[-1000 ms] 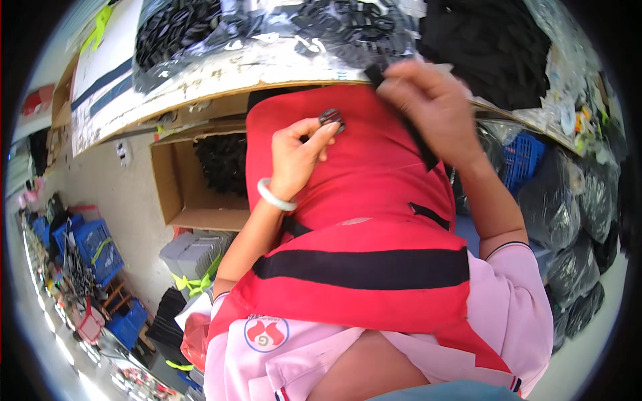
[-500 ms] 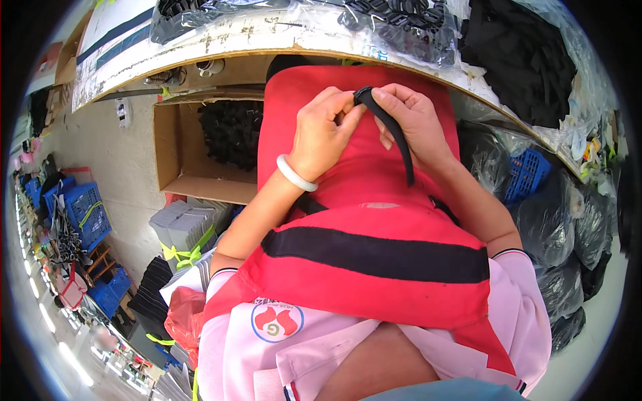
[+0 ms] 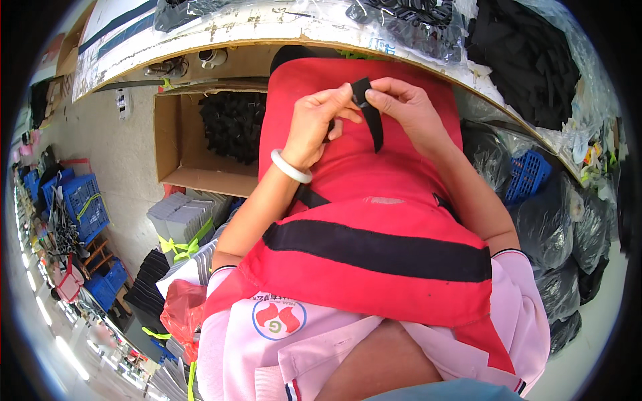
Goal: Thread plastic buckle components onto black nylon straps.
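Above my red apron (image 3: 321, 147), both hands hold a short black strap (image 3: 374, 127). My left hand (image 3: 313, 127) pinches its upper left edge between thumb and fingertips. Part of a small dark piece shows between the lower curled fingers of that hand; I cannot make out what it is. On the right edge, near the top, my right hand (image 3: 404, 110) grips the strap with thumb and forefinger. The strap's free end hangs down to a slanted tip between the hands. A white bangle (image 3: 291, 167) circles my left wrist.
A worn white table (image 3: 267, 30) curves across the top, bearing bagged black plastic parts (image 3: 421, 12) and a black fabric pile (image 3: 525, 60). Left of my lap stands a cardboard box (image 3: 207, 182) of black pieces, with tied grey stacks (image 3: 180, 217) nearby. Right are dark plastic bags (image 3: 552, 230) and a blue basket (image 3: 528, 175).
The strap has turned: its upper end now spreads flat and wide, and its tail hangs straighter and further left. My left hand has drawn slightly left and down, its fingers curled more.
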Motion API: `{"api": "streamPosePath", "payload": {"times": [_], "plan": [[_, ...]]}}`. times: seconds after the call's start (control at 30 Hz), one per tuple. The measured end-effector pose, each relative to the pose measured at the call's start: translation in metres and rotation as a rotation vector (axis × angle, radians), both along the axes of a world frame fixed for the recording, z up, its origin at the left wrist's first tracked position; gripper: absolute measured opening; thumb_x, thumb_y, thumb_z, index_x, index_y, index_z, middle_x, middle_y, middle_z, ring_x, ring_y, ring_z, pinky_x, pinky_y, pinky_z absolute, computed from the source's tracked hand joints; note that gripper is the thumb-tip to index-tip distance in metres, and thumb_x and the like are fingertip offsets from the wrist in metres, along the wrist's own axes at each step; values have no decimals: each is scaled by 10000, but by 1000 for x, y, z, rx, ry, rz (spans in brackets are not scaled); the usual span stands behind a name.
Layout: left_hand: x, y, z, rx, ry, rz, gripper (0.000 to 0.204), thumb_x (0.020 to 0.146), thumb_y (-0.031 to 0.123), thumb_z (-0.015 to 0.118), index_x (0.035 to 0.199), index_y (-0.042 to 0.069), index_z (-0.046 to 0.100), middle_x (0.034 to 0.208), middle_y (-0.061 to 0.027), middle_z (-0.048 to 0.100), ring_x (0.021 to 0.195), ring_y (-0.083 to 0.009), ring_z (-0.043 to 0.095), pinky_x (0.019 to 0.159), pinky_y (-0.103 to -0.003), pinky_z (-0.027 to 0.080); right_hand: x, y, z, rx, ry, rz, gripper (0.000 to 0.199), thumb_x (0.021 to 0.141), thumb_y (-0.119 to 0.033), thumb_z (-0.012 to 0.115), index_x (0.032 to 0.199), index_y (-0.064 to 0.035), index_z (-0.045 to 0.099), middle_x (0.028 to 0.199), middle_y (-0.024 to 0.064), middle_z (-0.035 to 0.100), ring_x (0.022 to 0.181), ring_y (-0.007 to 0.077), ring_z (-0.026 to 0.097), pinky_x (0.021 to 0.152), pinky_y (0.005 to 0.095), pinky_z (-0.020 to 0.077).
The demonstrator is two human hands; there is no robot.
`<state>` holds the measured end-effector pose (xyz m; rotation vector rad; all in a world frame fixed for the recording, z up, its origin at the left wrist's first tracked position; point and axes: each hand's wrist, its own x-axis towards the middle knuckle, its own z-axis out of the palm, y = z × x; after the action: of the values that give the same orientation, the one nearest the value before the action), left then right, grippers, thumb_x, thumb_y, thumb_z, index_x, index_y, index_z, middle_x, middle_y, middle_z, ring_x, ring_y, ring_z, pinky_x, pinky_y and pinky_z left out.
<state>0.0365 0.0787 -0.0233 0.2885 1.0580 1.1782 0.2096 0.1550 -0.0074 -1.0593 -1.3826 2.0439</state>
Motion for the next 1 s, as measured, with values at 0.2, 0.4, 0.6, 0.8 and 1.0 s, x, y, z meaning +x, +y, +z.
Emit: {"api": "streamPosePath", "payload": {"times": [0.2,0.4,0.6,0.8,1.0], "plan": [[5,1,4,44,278,65,202,916,154,657,1004,-23,699,733,-98,697,455,-33,442,406,-181,274,1,-13,31,547,19,-144,95,881,-78,685,911,3,647,834,-2,587,762,67,523,692,215,434],[5,0,6,156,407,125,192,880,107,701,1006,-37,705,748,-94,709,497,-21,464,434,-177,309,8,0,31,179,-332,173,238,878,-236,675,749,-37,648,647,-71,505,615,18,406,539,213,312],[7,-10,5,332,497,105,148,846,9,705,988,-35,710,867,-67,684,568,-35,509,490,-183,388,0,-7,20,87,-291,61,219,910,-228,662,807,-35,647,662,-57,518,588,22,427,517,209,340],[-2,-16,12,397,525,-6,153,800,-54,706,940,0,735,903,-33,637,640,-49,528,526,-181,405,7,-2,18,-139,-56,132,176,937,-213,633,935,-38,634,702,-22,560,561,42,490,488,198,401],[-5,-24,16,514,586,-36,172,785,-75,707,937,1,733,947,-44,608,714,-82,546,585,-202,439,6,-3,23,162,-178,128,176,929,-194,637,932,-19,645,741,-17,586,647,34,529,559,195,430]]}}
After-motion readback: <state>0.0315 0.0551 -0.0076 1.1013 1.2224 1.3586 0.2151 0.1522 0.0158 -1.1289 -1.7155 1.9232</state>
